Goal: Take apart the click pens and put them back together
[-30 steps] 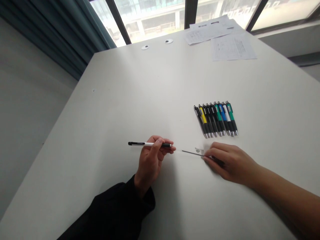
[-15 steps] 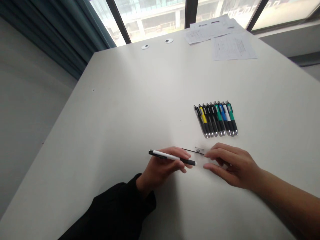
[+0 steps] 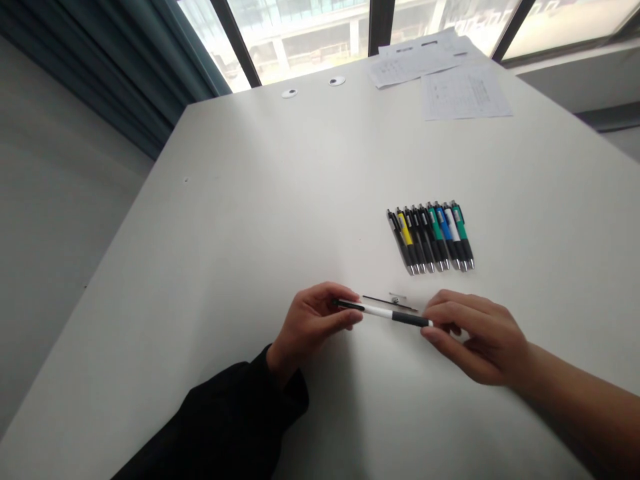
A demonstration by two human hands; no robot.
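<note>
A white pen barrel with a black grip [image 3: 378,311] lies level between my two hands, above the table. My left hand [image 3: 314,318] pinches its black clip end between thumb and fingers. At the other end, the thumb and forefinger of my right hand [image 3: 475,333] close on the pale tip of the black grip. Just behind the barrel, a thin dark ink refill [image 3: 376,299] rests on the table. Beside the refill lie a small metal part [image 3: 395,300] and a thin piece that looks like a spring [image 3: 398,295].
Several assembled pens [image 3: 430,238] in black, yellow, green, blue and white lie in a row beyond my right hand. Printed papers [image 3: 467,93] are at the table's far right. Two oval eye-like discs [image 3: 337,81] lie near the window edge of the white table [image 3: 250,200].
My left hand has shifted its hold back to the pen's clip end. The barrel has moved right, and my right hand has closed on its tip.
</note>
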